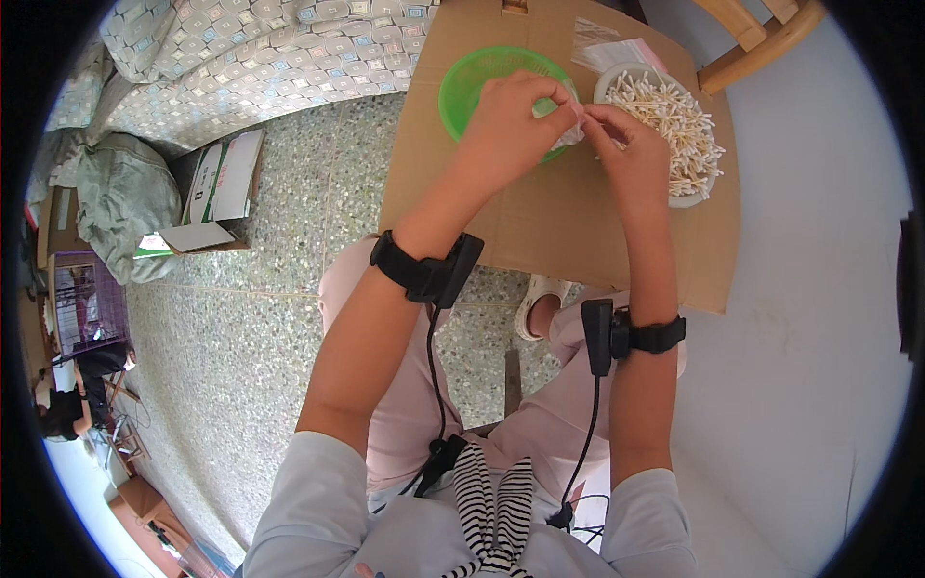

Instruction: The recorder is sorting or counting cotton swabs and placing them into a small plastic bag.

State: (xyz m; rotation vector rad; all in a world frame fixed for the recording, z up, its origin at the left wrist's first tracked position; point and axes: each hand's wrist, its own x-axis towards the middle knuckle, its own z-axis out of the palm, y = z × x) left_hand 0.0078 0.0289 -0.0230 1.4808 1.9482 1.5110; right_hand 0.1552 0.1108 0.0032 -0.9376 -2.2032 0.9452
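Observation:
My left hand [515,120] and my right hand [631,149] meet over the cardboard, fingertips pinched together on a small clear plastic bag [570,135]. Its contents, if any, are too small to make out. Partly behind my left hand and the bag sits a green plastic basket [462,87]. To the right of my right hand stands a pale round bowl [686,202], heaped with cotton swabs [670,116]. Beyond the bowl lie flat clear plastic bags [621,53] with a pinkish edge.
The cardboard sheet [540,226] forms the work surface in front of my knees. A white wall [809,241] closes off the right side, with a wooden chair [752,43] at the far right. An opened carton [222,183] rests on the speckled floor [251,308]; another person [63,409] is at far left.

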